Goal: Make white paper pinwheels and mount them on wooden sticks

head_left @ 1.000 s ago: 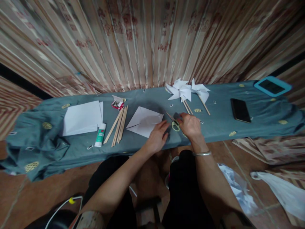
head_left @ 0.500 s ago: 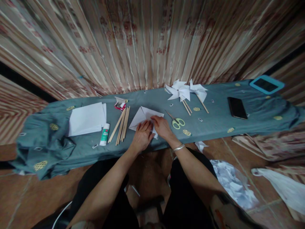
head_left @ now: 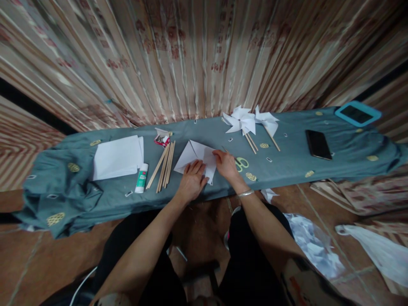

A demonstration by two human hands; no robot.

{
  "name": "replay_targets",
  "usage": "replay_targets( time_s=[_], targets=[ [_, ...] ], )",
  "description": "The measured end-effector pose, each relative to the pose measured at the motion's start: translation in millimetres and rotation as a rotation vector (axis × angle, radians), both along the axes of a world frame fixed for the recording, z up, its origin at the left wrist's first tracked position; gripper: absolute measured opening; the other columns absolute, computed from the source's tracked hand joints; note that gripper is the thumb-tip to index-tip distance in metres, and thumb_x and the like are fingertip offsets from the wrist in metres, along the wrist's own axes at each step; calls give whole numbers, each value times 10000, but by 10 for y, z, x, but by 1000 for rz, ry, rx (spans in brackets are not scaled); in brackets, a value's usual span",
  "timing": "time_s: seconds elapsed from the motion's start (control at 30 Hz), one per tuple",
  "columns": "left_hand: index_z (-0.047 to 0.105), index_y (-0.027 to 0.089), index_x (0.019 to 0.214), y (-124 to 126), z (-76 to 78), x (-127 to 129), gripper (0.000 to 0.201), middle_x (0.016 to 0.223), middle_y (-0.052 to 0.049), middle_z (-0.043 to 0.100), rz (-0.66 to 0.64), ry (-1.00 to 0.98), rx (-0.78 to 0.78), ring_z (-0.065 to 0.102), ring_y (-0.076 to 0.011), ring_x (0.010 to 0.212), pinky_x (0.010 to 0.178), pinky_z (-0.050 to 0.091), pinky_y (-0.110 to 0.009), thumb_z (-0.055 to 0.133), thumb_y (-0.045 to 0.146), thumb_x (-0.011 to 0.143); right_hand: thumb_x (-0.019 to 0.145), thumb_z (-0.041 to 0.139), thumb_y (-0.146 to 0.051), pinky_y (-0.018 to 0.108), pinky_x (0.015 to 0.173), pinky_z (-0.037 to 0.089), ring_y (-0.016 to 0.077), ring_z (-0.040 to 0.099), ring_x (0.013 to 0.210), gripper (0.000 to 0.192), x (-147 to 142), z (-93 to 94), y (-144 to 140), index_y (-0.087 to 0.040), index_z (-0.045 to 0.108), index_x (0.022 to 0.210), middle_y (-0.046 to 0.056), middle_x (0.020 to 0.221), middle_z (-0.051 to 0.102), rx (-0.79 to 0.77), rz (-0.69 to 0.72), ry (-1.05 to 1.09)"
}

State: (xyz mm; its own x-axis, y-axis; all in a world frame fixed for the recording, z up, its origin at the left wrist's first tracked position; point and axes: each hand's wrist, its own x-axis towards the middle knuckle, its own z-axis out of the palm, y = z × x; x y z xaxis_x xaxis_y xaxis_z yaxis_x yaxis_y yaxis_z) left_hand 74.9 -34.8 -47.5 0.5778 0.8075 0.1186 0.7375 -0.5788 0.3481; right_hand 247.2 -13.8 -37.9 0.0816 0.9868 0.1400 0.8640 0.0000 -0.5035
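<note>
A square white sheet of paper (head_left: 200, 152) with slits cut in from its corners lies on the cloth-covered table in front of me. My left hand (head_left: 191, 179) rests on its near part, fingers extended and pressing it down. At the sheet's right corner, my right hand (head_left: 226, 165) pinches the edge between thumb and fingers. Partly hidden behind that hand are scissors with light green handles (head_left: 242, 163). Left of the sheet lie several wooden sticks (head_left: 165, 166).
White paper pinwheels (head_left: 240, 120) on sticks lie at the back. To the left are a paper stack (head_left: 116, 157), a glue stick (head_left: 141, 178) and a small red box of pins (head_left: 162, 138). A phone (head_left: 318, 144) and a blue-framed tablet (head_left: 358, 113) lie right.
My right hand has slid right, from the middle of the sheet to its right corner, now covering part of the scissors. My left hand stays on the paper.
</note>
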Motion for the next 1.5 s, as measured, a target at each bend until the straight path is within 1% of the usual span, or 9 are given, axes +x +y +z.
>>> replay_targets(
  time_s=[0.23, 0.43, 0.53, 0.77, 0.9, 1.07, 1.23, 1.4, 1.5],
  targets=[
    [512, 70, 1342, -2, -4, 9, 463, 1470, -194, 476, 7, -10, -13, 358, -300, 1424, 1178, 260, -496, 518, 272, 925, 932, 344, -140, 387, 936, 487, 280, 674, 1042, 400, 103, 20, -30, -108, 657, 1179, 158, 1125, 727, 25, -85, -20],
    [460, 107, 1390, -54, 15, -35, 516, 1532, -190, 387, 17, -86, -7, 300, -298, 1456, 1191, 226, -532, 551, 277, 912, 909, 414, -208, 402, 903, 494, 284, 679, 980, 349, 116, 30, -81, -127, 689, 1109, 155, 1078, 737, 170, -74, 23],
    [458, 139, 1390, -119, 75, -98, 505, 1537, -185, 379, 40, -128, 23, 281, -297, 1465, 1187, 219, -562, 552, 245, 905, 901, 458, -246, 380, 871, 495, 270, 683, 940, 316, 33, 91, -103, -153, 708, 1069, 134, 1039, 748, 148, -46, 46],
    [548, 119, 1298, -297, 261, -283, 422, 1437, -184, 504, 18, -148, 15, 383, -307, 1406, 1170, 282, -538, 573, 187, 882, 913, 480, -255, 330, 811, 483, 252, 702, 912, 282, -289, 300, -175, -184, 728, 1027, 107, 977, 766, 92, 58, 19],
    [604, 133, 1226, -319, 304, -391, 360, 1355, -157, 582, -13, -129, -9, 410, -310, 1382, 1166, 286, -547, 589, 177, 869, 908, 506, -266, 311, 774, 478, 246, 707, 911, 251, -440, 374, -210, -201, 735, 988, 88, 979, 768, 46, 105, 16],
    [610, 113, 1228, -351, 201, -467, 382, 1367, -176, 567, -47, -117, -30, 417, -318, 1375, 1167, 292, -532, 613, 170, 850, 916, 506, -298, 303, 739, 465, 237, 704, 850, 246, -599, 381, -241, -194, 728, 926, 82, 896, 764, 9, 152, -21],
    [614, 113, 1220, -363, 80, -517, 372, 1368, -175, 566, -43, -211, -30, 438, -315, 1353, 1164, 298, -537, 598, 175, 854, 917, 513, -291, 307, 751, 474, 228, 693, 831, 230, -787, 384, -291, -194, 720, 897, 74, 877, 753, 9, 216, -33],
    [623, 81, 1187, -331, 23, -506, 346, 1300, -212, 603, -74, -329, -41, 449, -334, 1341, 1146, 324, -550, 564, 177, 859, 930, 507, -246, 327, 828, 497, 218, 679, 893, 212, -986, 397, -356, -195, 709, 968, 72, 946, 745, 51, 350, 13],
    [591, 89, 1232, -371, -127, -409, 389, 1284, -190, 619, -139, -407, -79, 484, -336, 1311, 1117, 376, -534, 530, 160, 854, 940, 483, -208, 338, 862, 507, 213, 672, 933, 232, -1130, 395, -350, -189, 697, 1025, 77, 986, 740, 74, 429, 17]
  ],
)
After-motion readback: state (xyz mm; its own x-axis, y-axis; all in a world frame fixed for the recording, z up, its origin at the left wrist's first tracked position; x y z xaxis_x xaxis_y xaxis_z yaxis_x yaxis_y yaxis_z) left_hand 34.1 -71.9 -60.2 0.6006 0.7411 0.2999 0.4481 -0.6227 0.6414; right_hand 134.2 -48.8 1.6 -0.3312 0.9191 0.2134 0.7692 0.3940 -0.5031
